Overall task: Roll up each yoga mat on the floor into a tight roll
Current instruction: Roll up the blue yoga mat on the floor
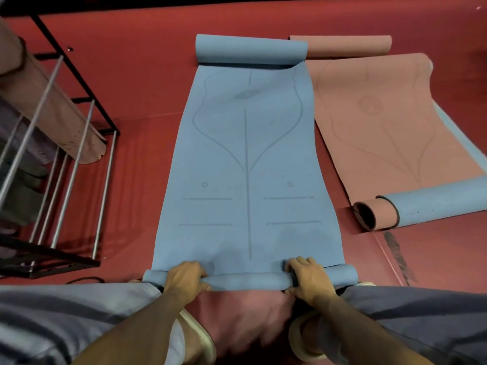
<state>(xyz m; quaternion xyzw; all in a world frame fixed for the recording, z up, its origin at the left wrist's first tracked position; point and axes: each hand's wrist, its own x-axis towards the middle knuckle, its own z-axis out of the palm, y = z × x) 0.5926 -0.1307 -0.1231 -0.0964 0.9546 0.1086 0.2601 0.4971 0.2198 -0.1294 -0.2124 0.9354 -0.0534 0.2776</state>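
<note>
A blue yoga mat (247, 159) with printed alignment lines lies stretched out on the red floor in front of me. Its far end curls into a loose roll (250, 50). Its near end is wound into a thin roll (250, 280) just ahead of my knees. My left hand (185, 277) grips this near roll left of centre, fingers curled over its top. My right hand (309, 279) grips it right of centre the same way. A pink yoga mat (382, 122) lies to the right, its near end curled into a loose roll (421, 204) showing a blue underside.
A black metal rack (66, 159) with silver rods stands at the left and holds a rolled pink mat (52, 106). The red floor (131, 88) surrounds both mats. My knees in blue-grey trousers (79, 312) fill the bottom of the view.
</note>
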